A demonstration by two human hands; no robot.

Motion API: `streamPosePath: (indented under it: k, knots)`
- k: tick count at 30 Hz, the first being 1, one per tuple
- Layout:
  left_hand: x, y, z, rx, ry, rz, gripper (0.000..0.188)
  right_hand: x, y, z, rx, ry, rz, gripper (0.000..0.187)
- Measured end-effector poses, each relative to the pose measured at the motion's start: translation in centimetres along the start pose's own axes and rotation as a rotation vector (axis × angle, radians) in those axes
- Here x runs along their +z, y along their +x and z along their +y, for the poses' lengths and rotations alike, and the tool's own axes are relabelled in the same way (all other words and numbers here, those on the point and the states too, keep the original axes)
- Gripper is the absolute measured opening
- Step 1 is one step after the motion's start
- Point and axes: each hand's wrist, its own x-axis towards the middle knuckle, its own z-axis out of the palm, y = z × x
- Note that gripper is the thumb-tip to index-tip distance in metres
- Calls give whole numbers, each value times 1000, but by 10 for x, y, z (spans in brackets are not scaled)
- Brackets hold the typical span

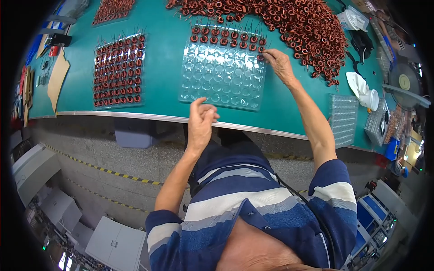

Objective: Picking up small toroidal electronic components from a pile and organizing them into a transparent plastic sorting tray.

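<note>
In front of me lies a clear plastic tray (221, 83) with rows of round pockets. Copper-wound ring coils with thin wire leads fill its two far rows. At the right end of the third row, my right hand (281, 65) pinches a ring coil (261, 57) at the tray's edge. My left hand (201, 121) hovers by the tray's near edge, fingers loosely bent and apart, with nothing in it.
A large heap of loose ring coils (298, 27) covers the far right of the green table (165, 67). To the left stands a filled tray (119, 72), with another filled tray (113, 11) behind it. An unfilled tray (342, 119) and a white cup (370, 100) lie at right.
</note>
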Motion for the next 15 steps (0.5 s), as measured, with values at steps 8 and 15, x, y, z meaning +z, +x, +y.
streamPosePath:
  k: [8, 15]
  knots:
    - [-19, -2, -12, -51, 51, 26, 34, 14, 5, -4, 16, -43, 93, 29]
    - [-31, -16, -13, -76, 67, 50, 33, -52, 40, 26, 291, -133, 443, 43]
